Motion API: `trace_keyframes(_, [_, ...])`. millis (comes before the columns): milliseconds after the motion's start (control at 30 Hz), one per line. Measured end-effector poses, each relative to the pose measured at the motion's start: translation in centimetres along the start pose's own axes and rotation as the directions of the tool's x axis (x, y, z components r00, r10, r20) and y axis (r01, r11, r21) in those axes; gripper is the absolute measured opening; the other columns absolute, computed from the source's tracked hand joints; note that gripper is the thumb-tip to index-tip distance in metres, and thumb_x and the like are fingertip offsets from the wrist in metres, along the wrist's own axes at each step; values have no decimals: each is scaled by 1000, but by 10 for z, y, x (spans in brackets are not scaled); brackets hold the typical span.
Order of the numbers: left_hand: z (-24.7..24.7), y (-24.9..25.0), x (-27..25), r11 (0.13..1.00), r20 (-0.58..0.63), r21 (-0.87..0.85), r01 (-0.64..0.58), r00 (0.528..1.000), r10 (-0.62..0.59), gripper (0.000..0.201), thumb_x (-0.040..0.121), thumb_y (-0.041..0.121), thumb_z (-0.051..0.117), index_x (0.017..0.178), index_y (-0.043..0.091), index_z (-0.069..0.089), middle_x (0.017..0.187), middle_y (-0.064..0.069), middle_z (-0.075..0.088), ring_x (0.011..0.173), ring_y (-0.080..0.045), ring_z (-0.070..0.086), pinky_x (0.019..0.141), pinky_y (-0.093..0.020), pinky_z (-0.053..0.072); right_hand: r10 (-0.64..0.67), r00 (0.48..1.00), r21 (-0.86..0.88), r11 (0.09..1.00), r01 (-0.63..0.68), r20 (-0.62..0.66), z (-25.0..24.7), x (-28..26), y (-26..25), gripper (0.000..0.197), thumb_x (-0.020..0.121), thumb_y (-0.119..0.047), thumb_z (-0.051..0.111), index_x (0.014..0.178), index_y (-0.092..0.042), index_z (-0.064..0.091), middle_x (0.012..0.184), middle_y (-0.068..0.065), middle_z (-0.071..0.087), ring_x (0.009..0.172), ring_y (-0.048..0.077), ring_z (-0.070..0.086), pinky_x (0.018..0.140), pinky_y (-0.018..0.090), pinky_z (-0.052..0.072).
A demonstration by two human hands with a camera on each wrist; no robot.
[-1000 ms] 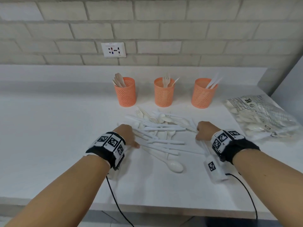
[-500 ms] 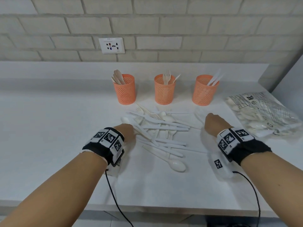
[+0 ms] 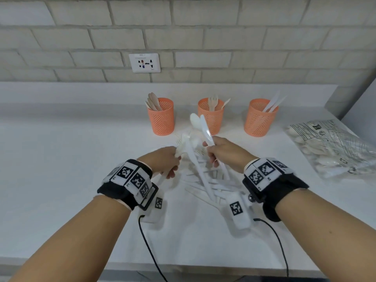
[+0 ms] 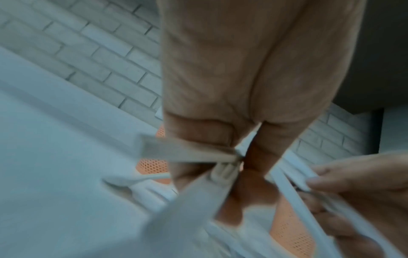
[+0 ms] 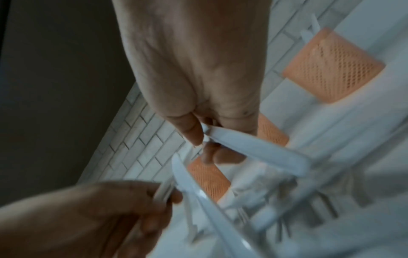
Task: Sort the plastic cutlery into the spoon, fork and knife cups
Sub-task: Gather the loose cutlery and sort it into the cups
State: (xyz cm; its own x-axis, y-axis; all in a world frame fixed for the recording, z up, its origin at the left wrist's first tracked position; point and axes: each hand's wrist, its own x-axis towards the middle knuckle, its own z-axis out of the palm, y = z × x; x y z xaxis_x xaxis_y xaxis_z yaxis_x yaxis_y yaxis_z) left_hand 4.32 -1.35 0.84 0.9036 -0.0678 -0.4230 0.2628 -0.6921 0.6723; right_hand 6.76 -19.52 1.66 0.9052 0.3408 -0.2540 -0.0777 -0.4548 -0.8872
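Right hand (image 3: 225, 153): gripping a spoon and knife (image 3: 200, 125) by the handles, bowl and blade raised toward the cups, presumably for sorting. Left hand (image 3: 162, 161): pinching several white pieces (image 3: 188, 147), types blurred. Remaining cutlery pile (image 3: 205, 186) is lying on the counter (image 3: 71, 159) before the spoon cup (image 3: 161, 118), fork cup (image 3: 211, 117) and knife cup (image 3: 259, 119).

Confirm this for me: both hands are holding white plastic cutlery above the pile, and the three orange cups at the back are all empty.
The cups are not empty. In the head view the left cup holds spoons, the middle cup forks and the right cup knives. The rest stands: the left hand and right hand each grip white plastic cutlery above the pile.
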Motion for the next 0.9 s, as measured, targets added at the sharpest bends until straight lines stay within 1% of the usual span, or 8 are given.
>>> trace_keyframes(200, [9, 1, 11, 881, -158, -458, -119, 986, 51, 38, 96, 44, 38, 96, 7, 47, 69, -2, 42, 52, -15, 41, 61, -33, 40, -101, 991, 22, 994, 103, -87, 29, 14, -8, 19, 97, -11, 37, 112, -13, 47, 71, 1, 45, 61, 13, 44, 57, 25, 40])
trace_keyframes(333, [16, 4, 17, 837, -254, -519, -174, 966, 43, 67, 81, 69, 44, 100, 6, 52, 66, -3, 45, 52, -16, 45, 58, -30, 41, -208, 973, -166, 968, 190, -100, 42, 21, -17, 15, 94, -6, 39, 89, -16, 49, 85, 6, 48, 67, 13, 46, 61, 22, 38])
trace_keyframes(400, [19, 8, 20, 788, -328, -563, -248, 943, 62, 57, 81, 63, 51, 90, 7, 52, 60, -2, 47, 49, -16, 45, 49, -25, 39, -247, 967, -280, 935, 219, -66, 50, 24, -19, 15, 89, 0, 42, 82, -10, 51, 96, 9, 49, 70, 17, 50, 59, 17, 37])
trace_keyframes(533, [12, 9, 23, 659, -397, -693, -291, 918, -12, 27, 94, 28, 47, 79, 7, 55, 60, -6, 54, 53, -18, 54, 46, -23, 40, -300, 952, -312, 900, 305, 67, 46, 14, -28, 25, 86, -4, 58, 110, 2, 60, 97, 1, 41, 98, 21, 54, 80, 16, 42])
trace_keyframes(667, [-6, -6, 23, 661, -391, -705, -259, 919, -57, 30, 93, 23, 44, 66, 11, 44, 51, -2, 43, 43, -16, 42, 45, -24, 35, -205, 974, -463, 858, 224, 91, 16, 9, -16, 33, 89, -19, 60, 121, -9, 61, 86, -13, 49, 82, 2, 52, 68, 2, 40])
trace_keyframes(767, [-21, -18, 21, 585, -362, -776, -234, 926, -110, 27, 94, 23, 45, 69, 13, 42, 60, -2, 43, 51, -14, 45, 50, -24, 40, 69, 981, -777, 622, 101, 182, 7, 13, 17, 83, 70, -54, 72, 137, -16, 41, 122, 1, 41, 116, 20, 46, 98, 32, 43])
trace_keyframes(833, [-28, -25, 20, 526, -343, -819, -229, 931, -129, 27, 94, 23, 45, 70, 12, 43, 56, -2, 48, 47, -14, 53, 56, -28, 45, 169, 967, -878, 471, 89, 189, 12, 14, 33, 103, 52, -68, 73, 137, -23, 35, 130, 2, 34, 119, 25, 41, 98, 47, 43])
trace_keyframes(900, [-31, -29, 18, 497, -322, -840, -220, 938, -129, 27, 95, 22, 45, 71, 11, 42, 46, 1, 49, 41, -13, 55, 60, -31, 49, 119, 977, -904, 412, 115, 178, 15, 18, 39, 93, 53, -61, 75, 131, -23, 39, 126, 3, 36, 114, 26, 41, 92, 45, 46])
